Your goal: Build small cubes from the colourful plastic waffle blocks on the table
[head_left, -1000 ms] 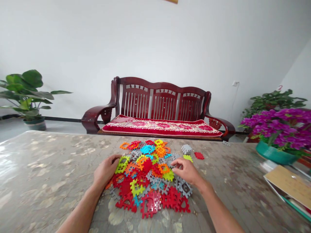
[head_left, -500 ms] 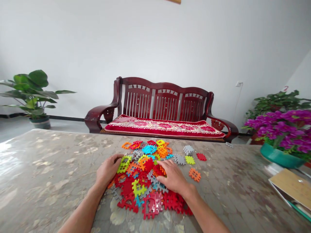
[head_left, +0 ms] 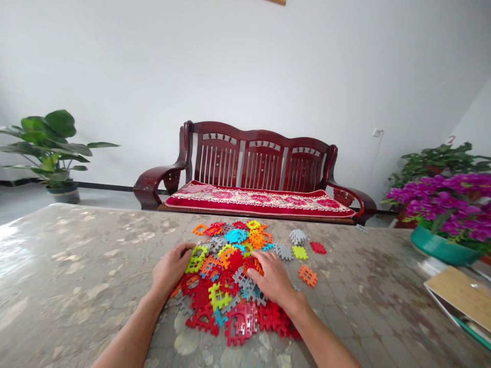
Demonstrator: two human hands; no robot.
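A heap of flat plastic interlocking tiles [head_left: 230, 286] in red, orange, green, blue and grey lies on the marbled table [head_left: 76, 276]. My left hand [head_left: 171, 268] rests on the heap's left edge, fingers curled over a green tile [head_left: 195, 258]. My right hand [head_left: 270, 280] lies palm down on the middle of the heap, fingers spread over red and grey tiles. Loose tiles lie to the right: an orange tile [head_left: 308, 275], a green one [head_left: 299, 252], a red one [head_left: 318, 248] and grey ones [head_left: 297, 236].
A purple flowering plant in a teal pot [head_left: 445, 248] and a tan box [head_left: 460, 296] stand on the table's right side. Beyond the table are a dark red wooden bench [head_left: 253, 179] and a leafy floor plant [head_left: 49, 148].
My right hand left an orange tile to the right of the heap, then came back left onto the heap's middle. My left hand has stayed put.
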